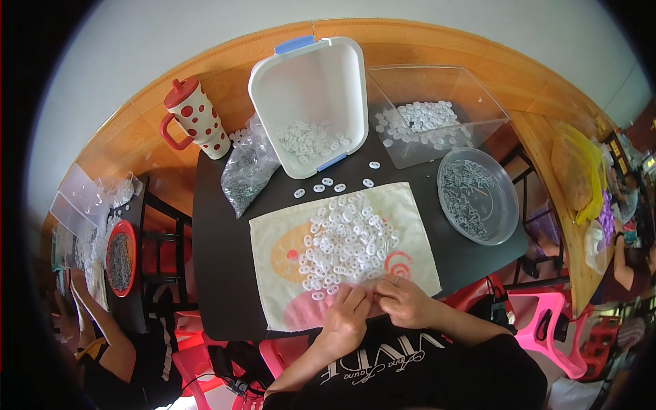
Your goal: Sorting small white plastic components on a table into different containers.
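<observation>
A heap of small white oval plastic pieces with two holes [348, 239] covers the middle of a printed cloth [425, 263] on the dark table. At the cloth's near edge my left hand [347, 316] and my right hand [404, 301] meet, fingertips pinched close together. Whatever lies between the fingers is hidden or too small to name. The nearest white pieces sit just beyond my knuckles. Several more loose white pieces [328, 182] rest on the bare table past the cloth's far edge. A round clear tub [507, 222] of small grey screws stands to the right.
At the back stand a white bin [266, 89] with white pieces inside, a clear box [471, 82], a bag of screws [246, 171] and a dotted tumbler [198, 119]. Another person [113, 342] works at the left beside a red bowl [130, 232]. Pink chairs [540, 321] surround the table.
</observation>
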`<state>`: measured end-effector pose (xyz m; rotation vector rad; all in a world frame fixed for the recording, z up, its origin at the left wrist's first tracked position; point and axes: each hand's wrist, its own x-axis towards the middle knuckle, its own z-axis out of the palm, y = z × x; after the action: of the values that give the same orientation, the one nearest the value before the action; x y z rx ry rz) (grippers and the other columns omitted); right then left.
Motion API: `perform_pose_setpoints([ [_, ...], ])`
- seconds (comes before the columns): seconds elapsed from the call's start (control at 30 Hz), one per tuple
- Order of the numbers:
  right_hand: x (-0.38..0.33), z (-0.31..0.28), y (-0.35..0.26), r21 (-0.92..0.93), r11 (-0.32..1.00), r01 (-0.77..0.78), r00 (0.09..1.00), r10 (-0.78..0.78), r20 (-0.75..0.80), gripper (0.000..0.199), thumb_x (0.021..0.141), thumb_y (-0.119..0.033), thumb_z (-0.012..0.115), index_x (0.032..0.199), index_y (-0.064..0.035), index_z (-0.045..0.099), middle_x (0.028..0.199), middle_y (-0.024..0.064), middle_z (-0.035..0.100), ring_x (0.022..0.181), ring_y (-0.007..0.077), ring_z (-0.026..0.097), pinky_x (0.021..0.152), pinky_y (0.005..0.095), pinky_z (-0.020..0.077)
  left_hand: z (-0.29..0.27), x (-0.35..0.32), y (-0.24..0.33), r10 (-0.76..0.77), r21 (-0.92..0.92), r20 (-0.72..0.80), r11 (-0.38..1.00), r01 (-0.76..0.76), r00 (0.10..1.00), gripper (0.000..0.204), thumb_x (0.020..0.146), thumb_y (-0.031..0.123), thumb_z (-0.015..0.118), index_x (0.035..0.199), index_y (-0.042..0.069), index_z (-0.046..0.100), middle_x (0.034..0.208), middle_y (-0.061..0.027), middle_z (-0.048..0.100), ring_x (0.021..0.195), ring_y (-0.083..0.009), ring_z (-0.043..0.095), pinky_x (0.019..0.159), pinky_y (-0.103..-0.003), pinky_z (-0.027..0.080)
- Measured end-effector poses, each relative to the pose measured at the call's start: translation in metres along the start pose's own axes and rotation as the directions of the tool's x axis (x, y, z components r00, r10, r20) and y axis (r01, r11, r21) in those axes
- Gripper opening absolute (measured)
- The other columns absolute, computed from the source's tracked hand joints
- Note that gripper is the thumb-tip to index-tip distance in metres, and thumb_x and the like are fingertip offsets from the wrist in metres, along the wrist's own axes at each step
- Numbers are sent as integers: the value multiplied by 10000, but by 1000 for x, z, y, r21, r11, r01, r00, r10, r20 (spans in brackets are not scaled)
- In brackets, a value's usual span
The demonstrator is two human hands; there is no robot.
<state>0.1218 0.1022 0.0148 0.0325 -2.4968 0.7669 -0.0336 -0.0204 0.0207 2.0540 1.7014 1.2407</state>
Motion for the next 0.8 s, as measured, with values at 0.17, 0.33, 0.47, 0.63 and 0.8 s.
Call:
perform_pose_setpoints([
  [0.17, 2, -1, -3, -2, 1000, -11, 1000, 11, 28, 176, 634, 8, 636, 751, -31, 511, 871, 121, 484, 807, 315, 530, 706, 407, 464, 0, -5, -1, 19, 41, 35, 999, -20, 999, 319, 655, -73, 592, 971, -75, 634, 935, -173, 568, 837, -358, 536, 722, -403, 490],
  [0.33, -1, -4, 1, 61, 997, -42, 999, 43, -16, 180, 661, 71, 636, 784, -21, 543, 860, 121, 506, 765, 320, 545, 682, 414, 478, -1, -5, 2, -43, -40, -74, 998, 40, 996, 345, 708, -77, 615, 1051, -74, 644, 967, -179, 615, 874, -364, 582, 761, -415, 507],
  [0.47, 41, -75, -5, -247, 963, 107, 930, -185, -318, 128, 775, 79, 610, 877, 4, 627, 879, 137, 648, 738, 291, 639, 607, 376, 498, 0, -5, 2, -205, -181, -86, 965, 187, 975, 342, 763, -63, 666, 1105, -61, 655, 964, -174, 645, 864, -340, 626, 755, -410, 523],
  [0.63, 128, -173, 38, -418, 900, -125, 819, -144, -555, 92, 836, 92, 659, 849, 25, 598, 792, 98, 616, 714, 182, 604, 645, 285, 472, 1, -11, 2, -110, -111, -130, 989, 96, 985, 328, 767, -40, 699, 1093, -47, 669, 959, -165, 654, 840, -325, 639, 733, -398, 530],
  [0.8, 106, -144, 51, -62, 966, -250, 881, 201, -429, 56, 850, 62, 655, 828, 16, 633, 782, 42, 624, 714, 119, 570, 634, 271, 448, 0, -9, -2, -92, -143, -145, 987, 71, 985, 317, 760, -33, 712, 1075, -42, 672, 955, -166, 649, 856, -344, 630, 733, -403, 526],
])
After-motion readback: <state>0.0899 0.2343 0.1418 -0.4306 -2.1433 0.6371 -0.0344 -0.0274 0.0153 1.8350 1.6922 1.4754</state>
